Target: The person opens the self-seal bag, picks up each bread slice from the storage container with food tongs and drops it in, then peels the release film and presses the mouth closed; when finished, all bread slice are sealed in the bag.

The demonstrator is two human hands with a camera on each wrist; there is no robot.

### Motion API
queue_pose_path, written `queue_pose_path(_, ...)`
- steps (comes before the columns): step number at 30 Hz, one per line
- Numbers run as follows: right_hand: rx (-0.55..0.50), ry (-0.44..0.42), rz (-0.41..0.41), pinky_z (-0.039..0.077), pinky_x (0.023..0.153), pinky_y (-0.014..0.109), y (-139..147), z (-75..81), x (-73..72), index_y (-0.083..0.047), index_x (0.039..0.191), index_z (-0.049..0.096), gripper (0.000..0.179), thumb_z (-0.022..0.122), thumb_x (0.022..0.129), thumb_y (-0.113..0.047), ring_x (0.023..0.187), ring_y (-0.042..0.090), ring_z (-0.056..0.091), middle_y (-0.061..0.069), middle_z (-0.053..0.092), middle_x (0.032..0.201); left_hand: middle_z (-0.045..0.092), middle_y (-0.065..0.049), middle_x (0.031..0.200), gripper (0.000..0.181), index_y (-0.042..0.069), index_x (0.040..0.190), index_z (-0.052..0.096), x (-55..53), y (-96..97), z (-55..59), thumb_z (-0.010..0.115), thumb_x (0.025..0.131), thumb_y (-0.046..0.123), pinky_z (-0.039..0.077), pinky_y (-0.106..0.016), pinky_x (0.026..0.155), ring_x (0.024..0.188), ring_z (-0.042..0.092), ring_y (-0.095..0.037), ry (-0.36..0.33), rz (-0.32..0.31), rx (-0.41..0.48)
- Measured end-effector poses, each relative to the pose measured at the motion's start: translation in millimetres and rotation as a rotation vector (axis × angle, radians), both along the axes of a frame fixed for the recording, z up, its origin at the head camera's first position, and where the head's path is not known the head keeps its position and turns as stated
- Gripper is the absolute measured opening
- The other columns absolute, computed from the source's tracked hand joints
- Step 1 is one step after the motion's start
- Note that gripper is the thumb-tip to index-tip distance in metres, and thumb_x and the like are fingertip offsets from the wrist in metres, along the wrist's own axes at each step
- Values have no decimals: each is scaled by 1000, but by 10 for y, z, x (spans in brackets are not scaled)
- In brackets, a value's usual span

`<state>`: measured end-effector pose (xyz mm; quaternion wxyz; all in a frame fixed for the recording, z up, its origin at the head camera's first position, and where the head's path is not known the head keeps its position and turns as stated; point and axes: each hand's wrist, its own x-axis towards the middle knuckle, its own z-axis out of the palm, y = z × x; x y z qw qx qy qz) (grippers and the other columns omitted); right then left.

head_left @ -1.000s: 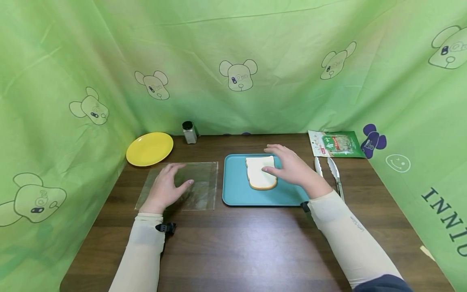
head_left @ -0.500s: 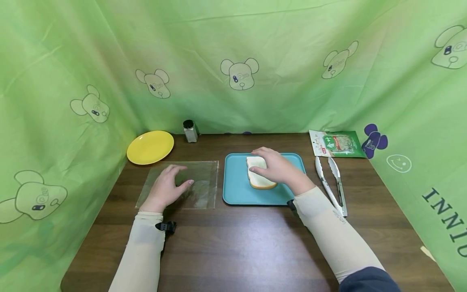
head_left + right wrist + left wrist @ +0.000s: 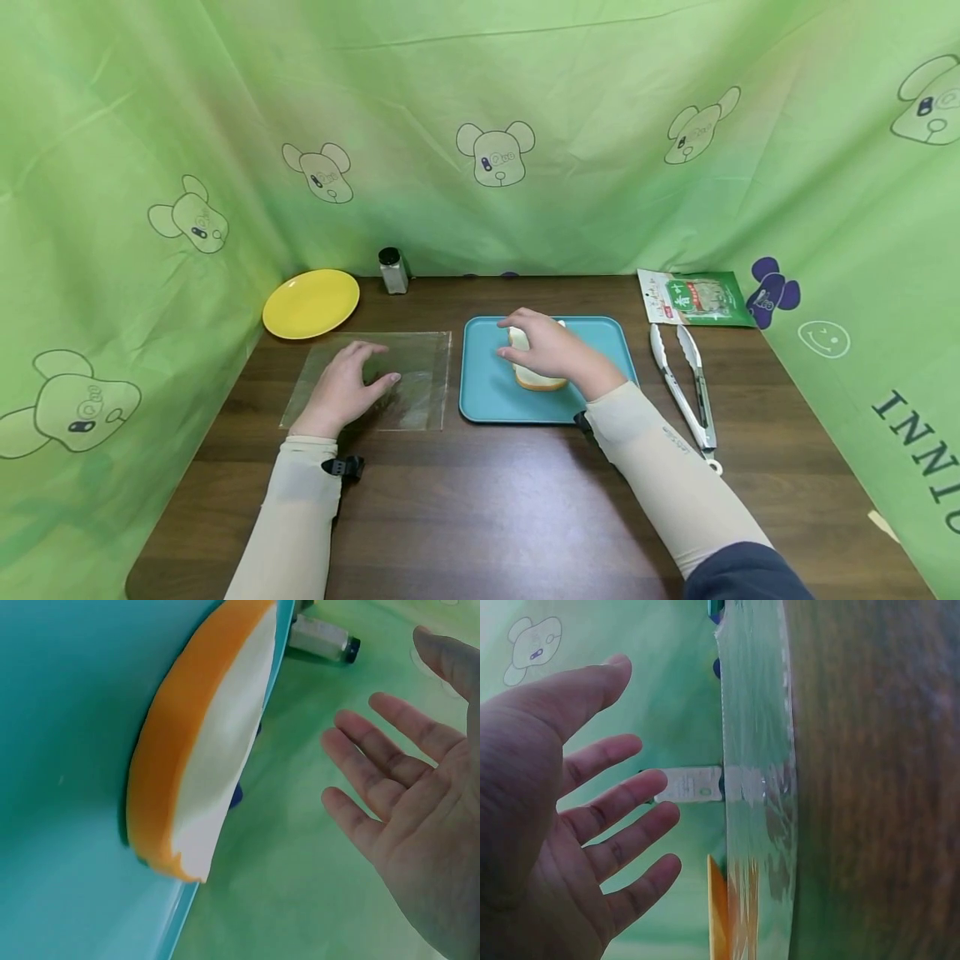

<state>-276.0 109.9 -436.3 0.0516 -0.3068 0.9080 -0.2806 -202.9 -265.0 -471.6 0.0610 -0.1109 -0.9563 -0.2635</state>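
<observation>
My left hand (image 3: 341, 390) hovers with spread, relaxed fingers over a flat clear plastic bag (image 3: 423, 375) on the wooden table. In the left wrist view, a gap shows between those fingers and the bag's edge. A slice of white bread (image 3: 536, 382) with an orange-brown crust lies on the blue tray (image 3: 483, 404). Above it is my right hand (image 3: 546, 348), thumb apart from the fingers, covering part of the slice in the head view. The right wrist view shows the bread (image 3: 169, 772) on the tray, apart from the fingers. Neither hand holds anything.
A yellow plate (image 3: 311, 305) sits at the back left, beside a small jar (image 3: 393, 277) with a black lid. Metal tongs (image 3: 701, 400) lie right of the tray, below a green and white packet (image 3: 699, 298). Green curtains surround the table's back and sides.
My right hand has moved left across the bread, uncovering more of the tray's right side and the tongs. The left hand stays nearly still over the bag.
</observation>
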Motion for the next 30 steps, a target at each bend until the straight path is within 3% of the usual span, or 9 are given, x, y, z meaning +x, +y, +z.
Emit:
queue_pose_path(8,16,-22,48,44,111,45,-203,-7,-16,-6,146,60,56,69,102,-39,134,30,56,8,57,143,59,-12,142,51,12,137,68,0,6,-32,75,98,44,42,-62,108,133,52,-41,-26,-26,-35)
queue_pose_path(20,39,-19,83,42,114,43,-420,-67,-46,-8,146,60,55,70,102,-38,138,28,52,10,54,150,62,-11,138,46,12,134,70,-2,21,-15,77,98,38,44,-60,107,131,55,-38,-50,-57,22)
queue_pose_path(30,83,-31,118,41,115,45,-534,-76,-66,-7,148,58,56,68,103,-39,139,29,51,12,52,151,62,-11,138,48,12,135,69,-5,2,-45,78,97,39,44,-61,106,130,55,-39,-54,-38,28)
